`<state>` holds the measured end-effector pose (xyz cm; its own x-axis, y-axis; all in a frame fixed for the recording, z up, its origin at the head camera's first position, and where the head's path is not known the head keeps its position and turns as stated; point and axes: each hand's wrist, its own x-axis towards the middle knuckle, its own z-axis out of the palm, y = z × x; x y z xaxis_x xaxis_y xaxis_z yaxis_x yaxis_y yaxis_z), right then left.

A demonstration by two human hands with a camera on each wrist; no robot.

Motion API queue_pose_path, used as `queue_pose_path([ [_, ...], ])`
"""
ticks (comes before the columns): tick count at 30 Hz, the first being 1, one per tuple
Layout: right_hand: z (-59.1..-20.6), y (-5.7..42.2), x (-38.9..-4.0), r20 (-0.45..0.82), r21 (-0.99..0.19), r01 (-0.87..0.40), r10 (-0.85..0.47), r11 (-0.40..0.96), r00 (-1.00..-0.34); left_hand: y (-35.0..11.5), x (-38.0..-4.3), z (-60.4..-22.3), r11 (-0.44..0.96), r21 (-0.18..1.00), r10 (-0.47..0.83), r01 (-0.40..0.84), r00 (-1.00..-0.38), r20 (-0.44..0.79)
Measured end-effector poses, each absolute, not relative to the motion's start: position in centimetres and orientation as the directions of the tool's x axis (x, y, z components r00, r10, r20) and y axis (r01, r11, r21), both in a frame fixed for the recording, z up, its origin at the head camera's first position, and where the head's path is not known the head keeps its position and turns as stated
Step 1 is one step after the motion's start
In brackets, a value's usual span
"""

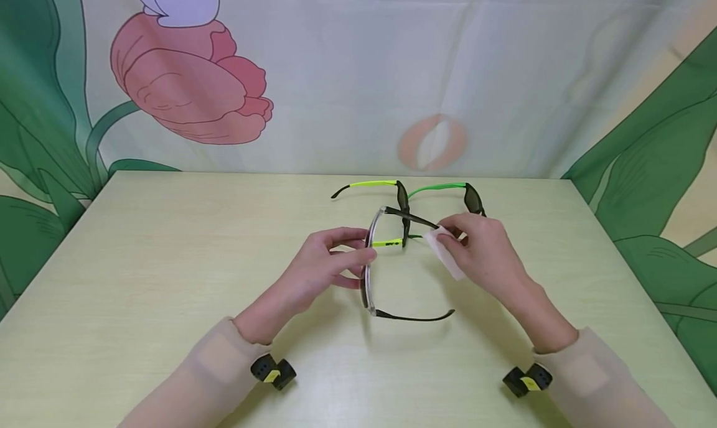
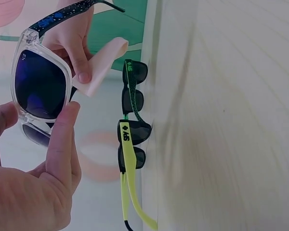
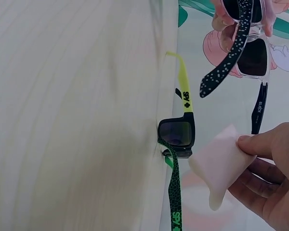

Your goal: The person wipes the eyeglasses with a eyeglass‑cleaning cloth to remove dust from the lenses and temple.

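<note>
My left hand (image 1: 316,263) holds a pair of sunglasses (image 1: 369,297) by the front frame, its thumb on one side and fingers on the other. The frame is clear plastic with dark lenses (image 2: 41,85), and the black temples are spread, the speckled one (image 3: 236,50) nearer me. A thin white cloth (image 1: 448,257) is pinched between the thumb and fingers of my right hand (image 1: 484,251), right at the tip of the far temple (image 1: 411,217). In the right wrist view the cloth hangs below that temple, whose end is hidden behind the hand.
Behind the held pair, sunglasses with yellow temples (image 1: 372,183) stand on the pale wooden table (image 1: 168,279). Just right of them is a pair with green temples (image 1: 439,186), partly hidden by my right hand. A printed cloth backdrop (image 1: 336,73) rises at the table's back edge.
</note>
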<state>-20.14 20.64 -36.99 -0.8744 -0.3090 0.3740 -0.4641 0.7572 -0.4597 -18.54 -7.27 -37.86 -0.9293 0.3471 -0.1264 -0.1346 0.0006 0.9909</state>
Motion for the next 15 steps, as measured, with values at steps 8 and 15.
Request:
queue_pose_path([
  [8, -36.7, 20.1, -20.0, 0.403, -0.426, -0.495, -0.331, 0.758, -0.853, -6.5, -18.3, -37.7, 0.013, 0.99, 0.372, -0.138, -0.919, -0.133],
  [15, -36.3, 19.4, -19.8, 0.425, -0.405, -0.539, -0.37, 0.738, -0.826, -5.8, -18.0, -37.8, 0.034, 0.991, 0.392, -0.127, -0.911, -0.13],
])
